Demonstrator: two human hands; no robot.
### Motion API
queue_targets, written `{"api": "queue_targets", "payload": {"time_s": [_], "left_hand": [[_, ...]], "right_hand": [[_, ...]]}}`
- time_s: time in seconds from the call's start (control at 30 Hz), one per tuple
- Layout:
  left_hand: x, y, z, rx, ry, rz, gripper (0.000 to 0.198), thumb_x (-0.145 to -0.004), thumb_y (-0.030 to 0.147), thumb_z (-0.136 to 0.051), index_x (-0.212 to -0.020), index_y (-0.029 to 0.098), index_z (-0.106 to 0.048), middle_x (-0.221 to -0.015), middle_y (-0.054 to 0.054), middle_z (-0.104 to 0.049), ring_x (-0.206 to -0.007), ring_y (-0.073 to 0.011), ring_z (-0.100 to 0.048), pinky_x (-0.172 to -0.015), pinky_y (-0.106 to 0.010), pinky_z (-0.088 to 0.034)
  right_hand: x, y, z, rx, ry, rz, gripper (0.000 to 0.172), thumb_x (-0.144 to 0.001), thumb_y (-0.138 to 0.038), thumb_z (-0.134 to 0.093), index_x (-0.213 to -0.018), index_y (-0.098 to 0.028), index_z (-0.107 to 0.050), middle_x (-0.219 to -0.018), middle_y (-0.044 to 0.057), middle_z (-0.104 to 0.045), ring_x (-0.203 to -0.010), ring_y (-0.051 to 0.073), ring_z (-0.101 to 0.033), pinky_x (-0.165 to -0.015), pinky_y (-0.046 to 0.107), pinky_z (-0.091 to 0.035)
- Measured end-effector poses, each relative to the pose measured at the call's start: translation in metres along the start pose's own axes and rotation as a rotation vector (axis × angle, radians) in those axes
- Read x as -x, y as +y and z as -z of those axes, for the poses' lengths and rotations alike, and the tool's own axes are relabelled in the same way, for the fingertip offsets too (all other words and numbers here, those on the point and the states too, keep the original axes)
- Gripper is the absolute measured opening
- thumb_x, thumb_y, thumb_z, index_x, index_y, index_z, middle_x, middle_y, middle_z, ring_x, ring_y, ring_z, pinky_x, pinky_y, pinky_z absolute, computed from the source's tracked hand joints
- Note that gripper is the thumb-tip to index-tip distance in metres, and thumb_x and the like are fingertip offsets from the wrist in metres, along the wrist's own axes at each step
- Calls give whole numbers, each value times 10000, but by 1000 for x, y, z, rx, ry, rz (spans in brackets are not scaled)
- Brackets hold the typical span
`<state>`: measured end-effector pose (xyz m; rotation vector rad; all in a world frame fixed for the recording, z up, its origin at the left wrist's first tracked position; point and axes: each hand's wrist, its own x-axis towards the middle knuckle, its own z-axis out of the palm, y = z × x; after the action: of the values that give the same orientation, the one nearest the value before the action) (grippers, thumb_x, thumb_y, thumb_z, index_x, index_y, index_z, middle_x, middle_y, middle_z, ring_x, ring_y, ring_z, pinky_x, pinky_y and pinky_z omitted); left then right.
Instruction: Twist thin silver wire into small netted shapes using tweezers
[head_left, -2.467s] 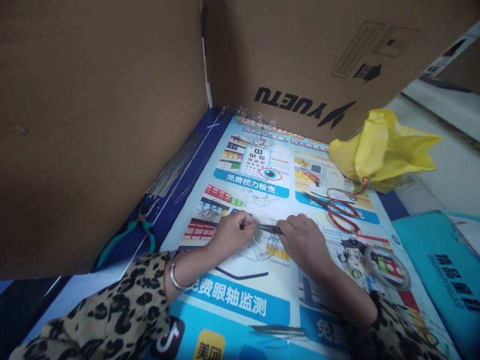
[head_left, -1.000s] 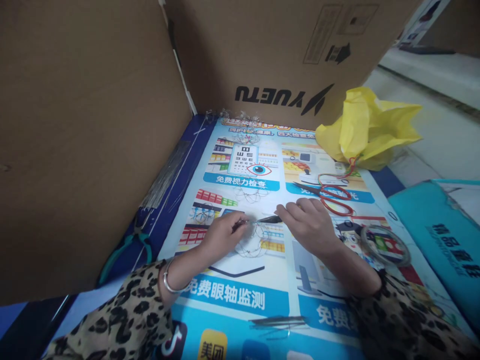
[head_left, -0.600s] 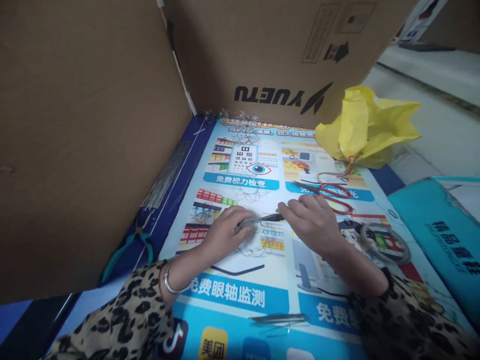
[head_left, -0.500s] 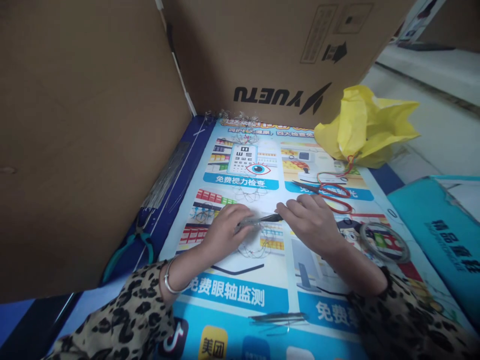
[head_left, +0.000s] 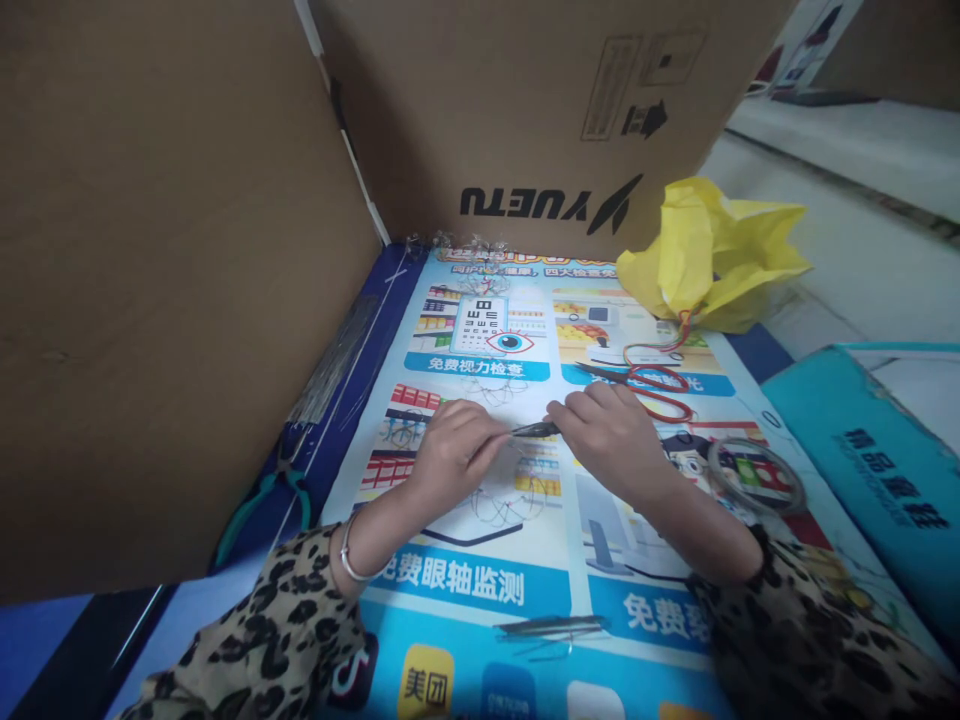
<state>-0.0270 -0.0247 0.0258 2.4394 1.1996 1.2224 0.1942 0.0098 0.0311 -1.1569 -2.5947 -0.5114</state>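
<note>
Near the middle of the printed sheet, my right hand is closed round dark, narrow-nosed pliers; their handles are hidden in my palm. The jaws point left and meet the fingertips of my left hand. That hand is pinched on what looks like thin wire, mostly covered by the fingers. Under and just below the hands lie loops of fine wire. Beyond the right hand are scissors with red handles. Closer to me rests a small bundle of dark, thin rods or wires.
Cardboard walls stand at left and back. Teal-handled pliers and straight wires lie along the left side. At right are a wire coil, a yellow bag and a teal box. Small wire pieces sit at the back.
My left fingers have closed further over the silvery wire, which showed more before. The plier jaws now sit right at those fingertips. The camera view has shifted slightly.
</note>
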Motion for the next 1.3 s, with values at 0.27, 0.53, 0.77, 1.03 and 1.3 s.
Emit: {"api": "queue_targets", "payload": {"time_s": [0.27, 0.53, 0.77, 1.03, 1.3], "left_hand": [[1, 1, -7, 26, 163, 2, 50, -802, 124, -570, -808, 166, -598, -722, -44, -642, -758, -175, -568, -726, -346, -460], [8, 7, -10, 98, 146, 33, 81, -825, 127, -519, -799, 166, -585, -732, -45, -625, -771, -169, -561, -725, -334, -468], [14, 5, -12, 122, 98, 68, 81, -841, 157, -508, -813, 175, -582, -722, -37, -610, -738, -160, -548, -689, -310, -452], [16, 4, -14, 131, 72, 118, 70, -845, 151, -506, -815, 166, -567, -732, -37, -586, -724, -152, -531, -668, -292, -437], [16, 5, -15, 163, 15, 152, 109, -853, 179, -486, -764, 166, -548, -700, -36, -579, -698, -152, -527, -650, -290, -427]], "right_hand": [[8, -17, -3, -902, -102, -511, 220, -816, -364, -522, -954, -223, -619, -879, 20, -641, -786, 164, -576, -682, 270, -425], [7, -51, 3, -1226, -236, -580, 318, -690, -337, -635, -971, -191, -609, -890, 24, -644, -743, 158, -566, -660, 275, -434], [10, -51, -5, -1191, -215, -682, 189, -676, -265, -612, -850, -193, -593, -717, -16, -604, -604, 118, -526, -572, 244, -424], [12, -53, -14, -1176, -172, -688, 76, -686, -223, -575, -754, -209, -546, -661, -35, -551, -600, 111, -507, -576, 236, -416], [10, -53, -9, -1096, -163, -583, 22, -712, -195, -537, -708, -208, -520, -650, -40, -531, -626, 117, -509, -585, 236, -387]]}}
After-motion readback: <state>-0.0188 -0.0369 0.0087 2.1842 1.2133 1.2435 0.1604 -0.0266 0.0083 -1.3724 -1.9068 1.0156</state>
